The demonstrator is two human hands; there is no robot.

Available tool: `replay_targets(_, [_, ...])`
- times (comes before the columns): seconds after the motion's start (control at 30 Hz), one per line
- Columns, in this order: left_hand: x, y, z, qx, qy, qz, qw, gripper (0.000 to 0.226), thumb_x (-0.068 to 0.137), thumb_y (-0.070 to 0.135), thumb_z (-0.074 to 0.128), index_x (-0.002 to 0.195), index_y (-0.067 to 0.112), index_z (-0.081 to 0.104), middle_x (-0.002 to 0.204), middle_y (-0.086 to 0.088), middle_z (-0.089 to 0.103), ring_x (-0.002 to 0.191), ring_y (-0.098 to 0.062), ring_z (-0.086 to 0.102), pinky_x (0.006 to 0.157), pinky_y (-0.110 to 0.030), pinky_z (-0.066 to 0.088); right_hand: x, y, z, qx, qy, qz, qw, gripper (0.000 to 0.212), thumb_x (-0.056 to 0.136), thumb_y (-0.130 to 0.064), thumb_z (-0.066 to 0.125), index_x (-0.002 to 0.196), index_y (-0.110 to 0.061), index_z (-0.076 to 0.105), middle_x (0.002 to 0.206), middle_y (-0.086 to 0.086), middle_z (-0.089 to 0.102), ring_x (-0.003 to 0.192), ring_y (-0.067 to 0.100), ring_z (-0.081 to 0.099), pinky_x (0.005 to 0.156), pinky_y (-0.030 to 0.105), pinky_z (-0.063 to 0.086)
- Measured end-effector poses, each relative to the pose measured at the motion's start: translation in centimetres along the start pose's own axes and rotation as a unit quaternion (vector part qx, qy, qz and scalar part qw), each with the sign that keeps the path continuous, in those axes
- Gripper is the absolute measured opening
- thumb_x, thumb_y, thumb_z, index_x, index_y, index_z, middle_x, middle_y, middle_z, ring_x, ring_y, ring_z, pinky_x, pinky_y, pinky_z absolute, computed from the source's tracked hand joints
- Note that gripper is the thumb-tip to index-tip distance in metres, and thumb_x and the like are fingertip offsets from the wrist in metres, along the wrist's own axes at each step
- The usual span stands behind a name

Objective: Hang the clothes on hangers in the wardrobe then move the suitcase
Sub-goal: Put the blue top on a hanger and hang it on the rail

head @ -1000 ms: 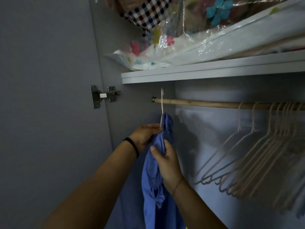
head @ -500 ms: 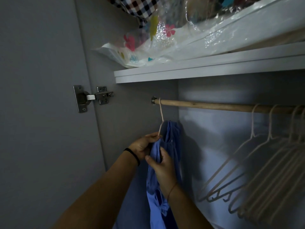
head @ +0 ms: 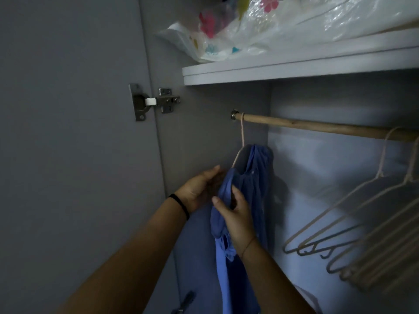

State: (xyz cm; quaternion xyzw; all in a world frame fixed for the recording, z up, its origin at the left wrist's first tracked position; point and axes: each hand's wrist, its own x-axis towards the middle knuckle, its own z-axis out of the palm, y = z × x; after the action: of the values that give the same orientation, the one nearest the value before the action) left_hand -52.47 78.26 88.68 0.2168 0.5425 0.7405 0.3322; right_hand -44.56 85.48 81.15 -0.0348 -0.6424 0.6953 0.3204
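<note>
A blue garment (head: 254,177) hangs on a pale hanger (head: 242,141) whose hook sits on the wooden rail (head: 317,126) at its far left end, inside the wardrobe. My left hand (head: 199,189), with a black band on the wrist, is beside the garment's left shoulder with fingers loosely curved, touching the cloth. My right hand (head: 235,216) pinches a fold of the blue cloth just below the hanger. The suitcase is out of view.
Several empty pale hangers (head: 362,223) hang on the rail at the right. A grey shelf (head: 294,69) above carries a clear flowered plastic bag (head: 249,26). The open door with its metal hinge (head: 154,102) stands at the left.
The hanger's hook has gone from above the rail down onto it. Both hands have dropped lower along the garment, and the left hand has loosened from the hanger's neck.
</note>
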Motion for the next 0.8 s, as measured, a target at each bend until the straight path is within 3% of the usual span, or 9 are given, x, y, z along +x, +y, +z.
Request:
replay_targets(0.17, [-7.2,-4.9,-4.3,0.013,0.077,0.035,0.996,0.021,0.097,0.025,0.045,0.105,0.021,0.064,0.105,0.005,0.068,0.099,-0.008,0.061,0.088,-0.027,0.047,-3.7,2.2,1.2,-0.034,-0.013,0.027,0.999,0.053,0.084,-0.017,0.069,0.132,-0.017,0.049,0.119,0.003,0.063,0.109,0.015,0.061,0.093,0.03,0.051])
replay_targets(0.33, [-16.6,-9.9,-8.8,0.073,0.129,0.011,0.989,0.021,0.095,0.022,0.047,0.111,0.022,0.061,0.114,0.005,0.066,0.11,-0.014,0.059,0.095,-0.03,0.044,-9.7,3.4,3.0,-0.048,-0.037,0.042,0.997,0.05,0.082,-0.005,0.069,0.128,-0.011,0.05,0.107,0.006,0.055,0.092,0.009,0.056,0.078,0.011,0.047])
replay_targets(0.53, [-28.8,-12.7,-12.7,0.14,0.154,-0.021,0.978,0.022,0.09,0.019,0.06,0.111,0.024,0.062,0.111,0.006,0.069,0.104,-0.01,0.064,0.094,-0.028,0.046,-17.9,3.1,7.7,-0.051,-0.129,0.072,0.988,0.036,0.085,0.0,0.064,0.118,-0.012,0.056,0.103,0.0,0.06,0.091,0.005,0.057,0.077,0.01,0.047])
replay_targets(0.8, [-48.5,-15.0,-18.4,0.137,0.213,-0.059,0.966,0.021,0.09,0.011,0.059,0.107,0.02,0.065,0.105,0.0,0.07,0.097,-0.012,0.065,0.089,-0.027,0.047,-32.8,2.6,18.1,-0.036,-0.219,0.102,0.97,0.024,0.086,0.0,0.063,0.097,-0.021,0.062,0.091,-0.002,0.063,0.077,-0.003,0.058,0.076,0.012,0.047])
